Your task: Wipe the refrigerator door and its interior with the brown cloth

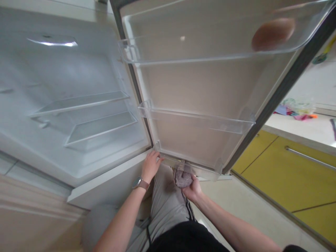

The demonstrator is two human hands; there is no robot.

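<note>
My left hand [151, 165], a watch on its wrist, is at the left end of the lowest clear door bin [202, 172], its fingers closed on the rim. In my right hand [193, 189] is a folded greyish-purple cloth [183, 178], bunched into a thick roll and held against the front of that bin. The hand's fingers are partly hidden behind the cloth. The open fridge door [194, 87] spreads out in front of me, with the fridge interior [78, 73] to its left.
Two more clear door bins, a middle one [196, 118] and an upper one [210, 57], stick out above my hands. A reddish-brown oval shape [273, 34] shows at the upper bin. Glass shelves [102, 126] span the fridge. Yellow cabinets [294, 175] and a white counter [309, 129] with colourful items stand right.
</note>
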